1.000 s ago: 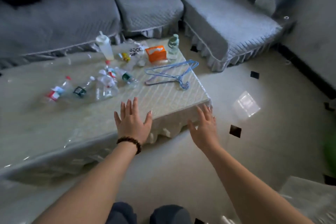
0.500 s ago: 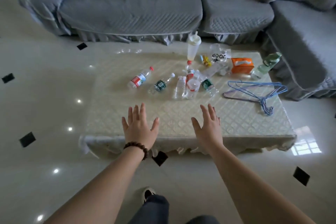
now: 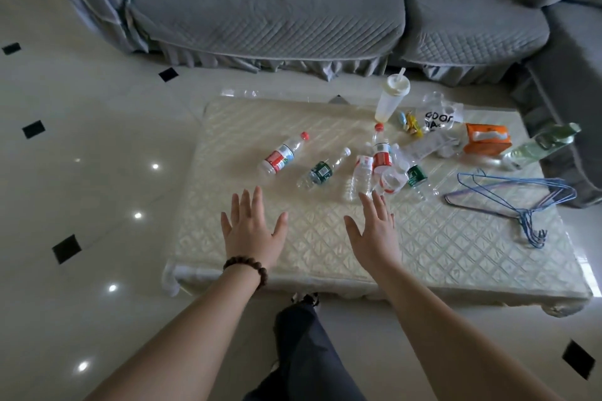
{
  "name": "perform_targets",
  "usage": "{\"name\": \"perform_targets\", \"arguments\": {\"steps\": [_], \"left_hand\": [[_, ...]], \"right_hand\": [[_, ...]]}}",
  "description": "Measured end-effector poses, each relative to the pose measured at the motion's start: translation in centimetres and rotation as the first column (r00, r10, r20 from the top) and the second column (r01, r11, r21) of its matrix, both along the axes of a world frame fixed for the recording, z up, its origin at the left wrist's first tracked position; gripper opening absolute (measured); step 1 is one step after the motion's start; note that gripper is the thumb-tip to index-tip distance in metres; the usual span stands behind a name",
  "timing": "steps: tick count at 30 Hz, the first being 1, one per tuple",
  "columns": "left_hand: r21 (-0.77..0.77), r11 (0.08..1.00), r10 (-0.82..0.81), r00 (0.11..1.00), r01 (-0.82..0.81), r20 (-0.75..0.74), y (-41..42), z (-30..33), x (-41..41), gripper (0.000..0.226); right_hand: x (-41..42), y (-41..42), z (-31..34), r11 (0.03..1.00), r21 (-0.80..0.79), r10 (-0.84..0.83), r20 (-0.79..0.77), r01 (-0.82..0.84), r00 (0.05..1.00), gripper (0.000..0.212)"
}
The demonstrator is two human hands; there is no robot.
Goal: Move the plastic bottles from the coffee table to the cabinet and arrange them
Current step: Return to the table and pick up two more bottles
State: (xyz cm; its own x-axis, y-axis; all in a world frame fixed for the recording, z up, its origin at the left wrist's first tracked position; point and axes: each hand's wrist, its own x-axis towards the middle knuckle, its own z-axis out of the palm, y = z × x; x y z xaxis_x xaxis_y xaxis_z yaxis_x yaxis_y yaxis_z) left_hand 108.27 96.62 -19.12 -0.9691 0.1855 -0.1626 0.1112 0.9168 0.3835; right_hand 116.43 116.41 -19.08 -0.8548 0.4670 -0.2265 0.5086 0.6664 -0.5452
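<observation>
None of the bottles has left the coffee table [image 3: 293, 257] as far as the head view shows, so the task looks barely begun; the cabinet is not in sight. Several plastic bottles lie on their sides near the table's middle. A red-label bottle [image 3: 282, 156] is farthest toward 9 o'clock. Just beside it, toward 3 o'clock, is a green-label bottle [image 3: 321, 171]. Beyond that a tight heap [image 3: 379, 166] of clear bottles touches and overlaps, so an exact count cannot be told. A pale green bottle [image 3: 540, 145] lies at the 3 o'clock edge, well apart from the heap. Other things share the top: a lidded cup with a straw [image 3: 392, 98] at 12 o'clock, an orange tissue box [image 3: 487, 138], and blue wire hangers [image 3: 518, 198] toward 3 o'clock.

The left hand [image 3: 252, 233] is spread flat, palm down, empty, touching nothing that can be made out. It sits at 6 o'clock from the red-label bottle. The right hand [image 3: 374, 234] is likewise spread and empty, with its fingertips [image 3: 366, 197] near the heap's closest bottle. Whether they touch it cannot be told. All carrying and arranging appears left to do.
</observation>
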Motion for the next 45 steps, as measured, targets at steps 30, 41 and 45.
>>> {"name": "perform_targets", "arguments": {"steps": [30,41,45], "left_hand": [[-0.046,0.999,-0.009,0.974,0.019,0.228,11.8,-23.1,-29.6,0.102],[0.043,0.998,-0.062,0.962,0.052,0.267,12.7,-29.9,-31.4,0.101],[0.083,0.995,-0.07,0.968,0.051,0.24,12.2,-29.1,-31.3,0.085]], "right_hand": [[-24.3,8.5,-20.7,0.91,-0.234,-0.29,0.231,0.343,0.929,0.083],[-28.4,7.5,-26.5,0.715,-0.289,-0.533,0.364,0.637,0.764,0.106],[-29.3,7.3,-26.9,0.693,-0.253,-0.559,0.404,0.675,0.725,0.064]]}}
